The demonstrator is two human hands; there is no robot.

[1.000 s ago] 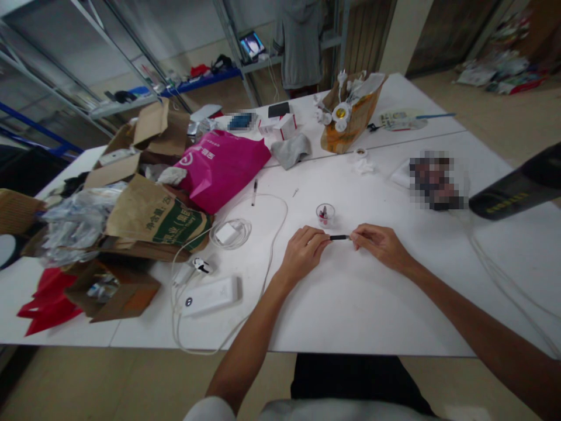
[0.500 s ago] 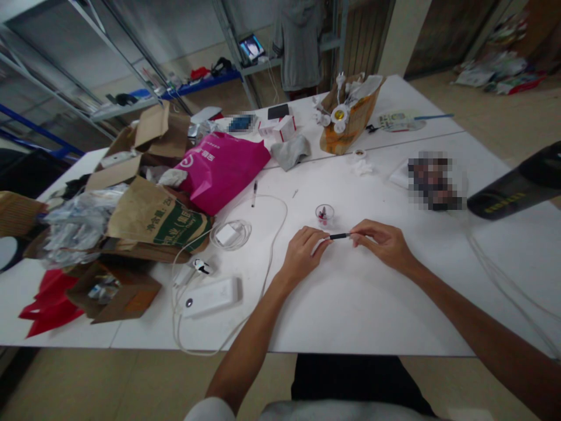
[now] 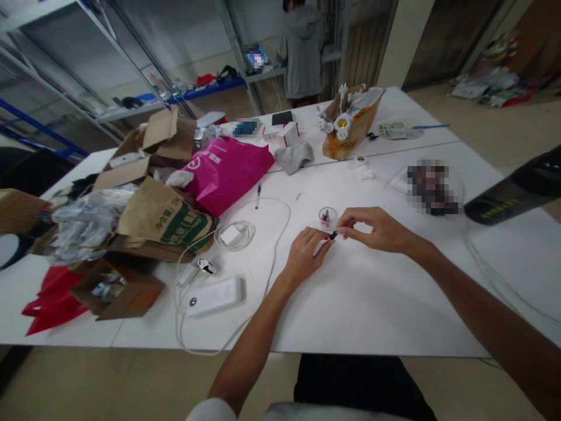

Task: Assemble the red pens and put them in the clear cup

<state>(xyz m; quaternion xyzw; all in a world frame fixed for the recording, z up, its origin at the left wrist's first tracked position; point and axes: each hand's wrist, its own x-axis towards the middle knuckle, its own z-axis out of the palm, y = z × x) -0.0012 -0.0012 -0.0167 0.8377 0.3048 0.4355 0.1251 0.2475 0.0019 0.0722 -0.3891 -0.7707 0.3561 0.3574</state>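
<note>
My left hand (image 3: 307,251) is closed, its thumb and fingers pinching a slim black pen-like stick (image 3: 333,235) just above the white table (image 3: 350,304). My right hand (image 3: 377,229) is also in a pinch, its fingertips at the stick's right end. Most of the stick is hidden by the fingers, so its exact kind does not show. Right behind the hands stands a small clear round cup (image 3: 327,217) with little red and dark pieces in it. A black pen (image 3: 258,196) and a tiny thin piece (image 3: 298,196) lie farther off.
On the left are a white power bank (image 3: 214,297), a coiled cable (image 3: 241,235), a magenta bag (image 3: 225,175) and open cardboard boxes (image 3: 118,289). A dark bottle (image 3: 512,190) is at right. A paper bag (image 3: 350,131) stands behind; a person in grey (image 3: 303,55) is beyond the table.
My right hand has moved left and turned, coming closer to my left hand. Less of the black stick shows between them. The view has shifted slightly.
</note>
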